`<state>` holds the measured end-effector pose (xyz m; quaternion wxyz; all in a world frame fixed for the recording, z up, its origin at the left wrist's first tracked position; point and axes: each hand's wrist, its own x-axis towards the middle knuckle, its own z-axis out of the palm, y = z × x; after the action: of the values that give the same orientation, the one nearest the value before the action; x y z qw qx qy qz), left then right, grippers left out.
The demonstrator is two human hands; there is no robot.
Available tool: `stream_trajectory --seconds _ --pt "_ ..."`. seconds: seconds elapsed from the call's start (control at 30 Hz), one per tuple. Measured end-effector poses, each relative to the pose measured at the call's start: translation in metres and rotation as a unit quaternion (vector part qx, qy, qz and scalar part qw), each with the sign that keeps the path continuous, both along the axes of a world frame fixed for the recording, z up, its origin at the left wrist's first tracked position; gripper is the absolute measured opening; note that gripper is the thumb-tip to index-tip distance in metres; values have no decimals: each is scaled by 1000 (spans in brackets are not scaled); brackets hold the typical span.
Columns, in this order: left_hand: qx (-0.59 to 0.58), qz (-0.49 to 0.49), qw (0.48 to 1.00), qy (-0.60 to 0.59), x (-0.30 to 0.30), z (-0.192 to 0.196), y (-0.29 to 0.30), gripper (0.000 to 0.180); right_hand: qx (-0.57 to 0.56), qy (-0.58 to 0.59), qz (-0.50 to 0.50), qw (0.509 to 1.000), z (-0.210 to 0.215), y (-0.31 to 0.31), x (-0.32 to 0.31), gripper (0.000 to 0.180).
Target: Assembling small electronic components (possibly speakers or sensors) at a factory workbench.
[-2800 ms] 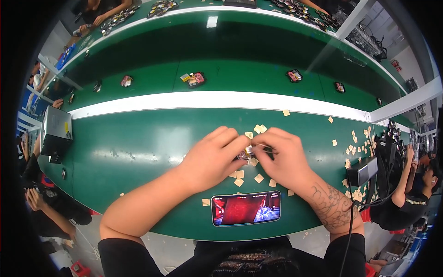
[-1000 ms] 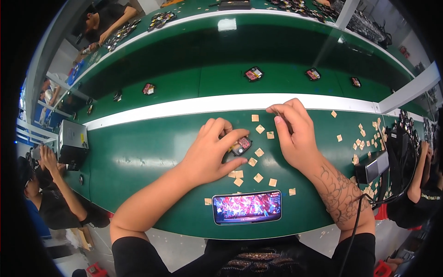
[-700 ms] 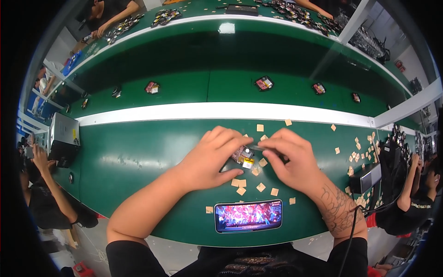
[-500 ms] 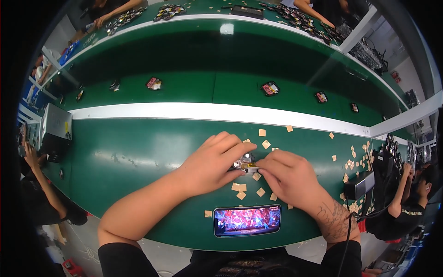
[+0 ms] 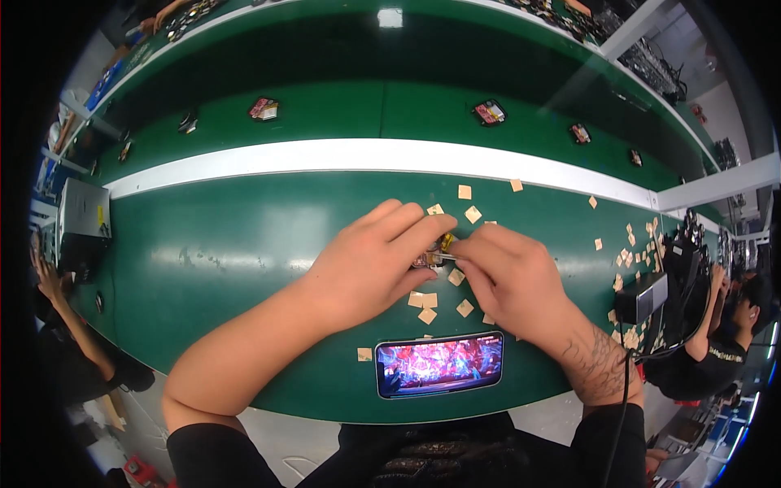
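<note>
Over the green workbench [image 5: 244, 211], my left hand [image 5: 370, 256] curls its thumb and fingers round a small electronic assembly [image 5: 431, 259] with dark, silvery and yellow parts. Much of it is hidden by the fingers. From the right, my right hand [image 5: 508, 268] pinches a thin silvery piece [image 5: 444, 255] against the assembly; whether this is a tool or part of the assembly I cannot tell. A yellow part [image 5: 447, 241] shows between the two hands. Small tan square pieces [image 5: 428, 315] lie around and below them.
A phone [image 5: 439, 366] with a lit screen lies nearest me. At right stand a dark box [image 5: 641, 298] with a cable and more scattered tan squares. A metal-cased box [image 5: 85, 220] stands far left. Behind the white rail [image 5: 358, 154], small assemblies [image 5: 490, 112] rest on a green surface. People sit at both sides.
The bench and phone sit higher in the picture as the view has shifted. The yellow part now shows higher between my fingers. Both hands keep their grip close together.
</note>
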<state>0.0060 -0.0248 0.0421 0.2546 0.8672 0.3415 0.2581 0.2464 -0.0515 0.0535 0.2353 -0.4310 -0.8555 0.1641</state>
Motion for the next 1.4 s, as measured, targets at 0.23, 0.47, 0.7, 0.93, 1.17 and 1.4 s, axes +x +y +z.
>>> stream_trajectory --seconds 0.23,0.47,0.7,0.93,1.17,1.4 --pt "-18 5 1000 -3 -6 3 3 70 -144 204 16 968 -9 20 21 18" --pt "-21 -46 999 5 -12 5 6 70 -36 32 81 996 -13 18 16 33" --pt "-18 -45 999 7 -10 5 6 62 -29 92 57 994 -18 19 11 24" --pt "51 -75 996 13 -13 0 4 31 -137 132 48 981 -9 21 17 31" --pt "77 -76 994 23 -14 0 4 35 -200 135 61 968 0 23 23 31" --pt "149 -79 982 83 -13 3 -1 31 -212 94 53 971 12 22 18 29"
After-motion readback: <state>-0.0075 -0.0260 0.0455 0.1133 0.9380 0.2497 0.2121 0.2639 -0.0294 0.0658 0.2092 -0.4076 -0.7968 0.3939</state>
